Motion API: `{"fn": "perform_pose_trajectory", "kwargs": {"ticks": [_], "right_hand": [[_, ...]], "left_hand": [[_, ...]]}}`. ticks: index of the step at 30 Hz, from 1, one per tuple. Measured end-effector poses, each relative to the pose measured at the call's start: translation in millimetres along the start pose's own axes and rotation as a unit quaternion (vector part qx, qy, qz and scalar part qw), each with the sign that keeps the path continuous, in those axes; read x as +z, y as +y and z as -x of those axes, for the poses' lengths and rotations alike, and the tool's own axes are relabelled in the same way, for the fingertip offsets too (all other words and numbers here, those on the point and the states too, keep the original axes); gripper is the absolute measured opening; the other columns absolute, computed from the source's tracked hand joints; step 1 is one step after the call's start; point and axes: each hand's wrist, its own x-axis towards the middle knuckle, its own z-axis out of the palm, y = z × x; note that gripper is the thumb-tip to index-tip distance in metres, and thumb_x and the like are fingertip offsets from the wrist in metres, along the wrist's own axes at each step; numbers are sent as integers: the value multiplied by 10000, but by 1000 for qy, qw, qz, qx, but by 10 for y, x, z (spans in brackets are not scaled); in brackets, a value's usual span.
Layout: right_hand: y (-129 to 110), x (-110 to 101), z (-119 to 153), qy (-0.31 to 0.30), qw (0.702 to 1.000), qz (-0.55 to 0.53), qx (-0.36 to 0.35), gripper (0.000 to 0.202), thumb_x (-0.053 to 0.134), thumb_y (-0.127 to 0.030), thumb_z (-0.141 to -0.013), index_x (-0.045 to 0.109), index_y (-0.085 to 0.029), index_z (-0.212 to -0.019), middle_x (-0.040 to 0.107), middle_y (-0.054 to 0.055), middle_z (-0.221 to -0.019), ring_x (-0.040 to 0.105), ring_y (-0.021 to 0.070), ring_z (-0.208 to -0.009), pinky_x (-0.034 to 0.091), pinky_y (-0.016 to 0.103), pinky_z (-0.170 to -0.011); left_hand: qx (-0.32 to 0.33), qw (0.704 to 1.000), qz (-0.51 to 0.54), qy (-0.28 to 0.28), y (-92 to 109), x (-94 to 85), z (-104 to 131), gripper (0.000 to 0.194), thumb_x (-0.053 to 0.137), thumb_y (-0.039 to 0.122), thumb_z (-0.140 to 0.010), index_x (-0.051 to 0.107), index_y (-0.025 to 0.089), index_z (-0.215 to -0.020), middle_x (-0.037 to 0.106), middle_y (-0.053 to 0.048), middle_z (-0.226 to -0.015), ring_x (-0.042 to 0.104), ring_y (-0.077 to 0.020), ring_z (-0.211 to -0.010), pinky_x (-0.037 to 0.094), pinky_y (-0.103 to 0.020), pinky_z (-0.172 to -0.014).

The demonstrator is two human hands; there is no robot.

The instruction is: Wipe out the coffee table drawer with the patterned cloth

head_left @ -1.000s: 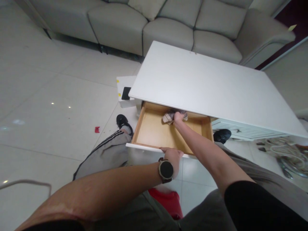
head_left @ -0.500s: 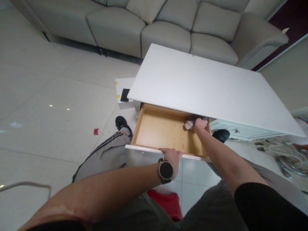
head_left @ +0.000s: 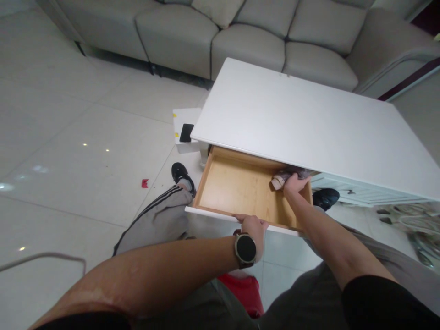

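A wooden drawer point(head_left: 237, 188) with a white front is pulled out of a white coffee table point(head_left: 309, 114). My left hand point(head_left: 253, 229), with a watch on its wrist, grips the top edge of the drawer front, fingers over the rim. Inside the drawer, at its back right corner, my right hand point(head_left: 294, 183) is closed on a crumpled pinkish-grey cloth point(head_left: 279, 179). The cloth rests against the drawer bottom, and part of it is hidden by the hand and the tabletop's edge.
A grey sofa point(head_left: 247, 50) stands behind the table. To the table's left is a white box point(head_left: 185, 146) with a black flat object point(head_left: 186, 133) on it. A red scrap point(head_left: 145, 183) lies on the tiled floor. Something red point(head_left: 245, 293) sits between my legs.
The whole scene has shifted a little to the right in view as my head turned. Both hands keep their holds, and the cloth stays in the drawer's back right corner.
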Motion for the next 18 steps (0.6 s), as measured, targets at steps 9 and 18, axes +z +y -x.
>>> {"fn": "perform_pose_trajectory", "kwargs": {"ticks": [9,18], "right_hand": [[-173,174,-76,22,999,-9,-41,387,554,-167,-899,633,-150,-1278,691,181,-1253,658,282,-1208,472,373,-1112],[-697,647,1011,-112,991,-51,-60,646,660,-151,-792,531,-104,-1423,655,179,-1236,644,279,-1155,454,404,-1141]], "left_hand": [[-3,999,29,43,-11,36,-18,601,531,3,-921,619,267,-1454,760,-170,-1230,727,-400,-1137,553,-691,-926],[13,1000,8,23,-20,6,-8,630,640,72,-881,590,252,-1483,769,-168,-1199,731,-410,-1105,553,-741,-924]]}}
